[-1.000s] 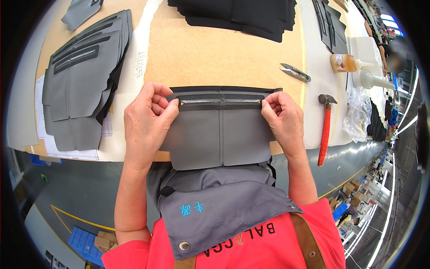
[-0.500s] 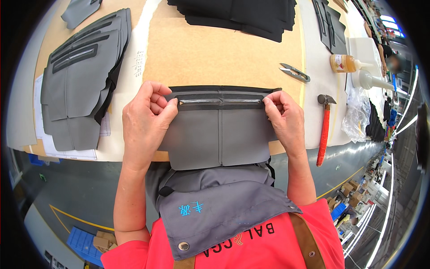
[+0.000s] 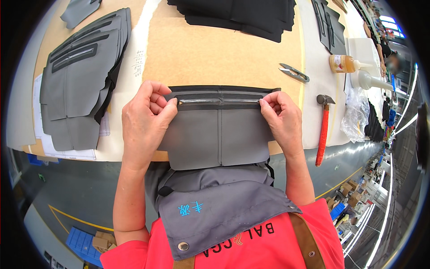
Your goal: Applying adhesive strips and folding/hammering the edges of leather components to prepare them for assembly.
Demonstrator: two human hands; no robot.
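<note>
A grey leather-like panel (image 3: 195,134) lies before me, its lower part hanging over the table's near edge. Across its upper part runs a long slot framed by black strips (image 3: 201,107), with a stitched seam down the middle. At the slot's left end my left hand (image 3: 150,107) pinches the panel, thumb on top and fingers curled. My right hand (image 3: 283,112) pinches it likewise at the right end, its thumb tip on the black strip. Both hands' fingertips are partly hidden behind or under the panel.
Similar grey panels (image 3: 83,85) are stacked at left on paper sheets. Black pieces (image 3: 237,15) are piled at the far side. At right lie thread snips (image 3: 294,72), a red-handled hammer (image 3: 323,132), a bottle of amber liquid (image 3: 341,63) and a clear plastic bag (image 3: 356,112).
My right hand has shifted slightly left along the black strip. The left hand and the panel have hardly moved.
</note>
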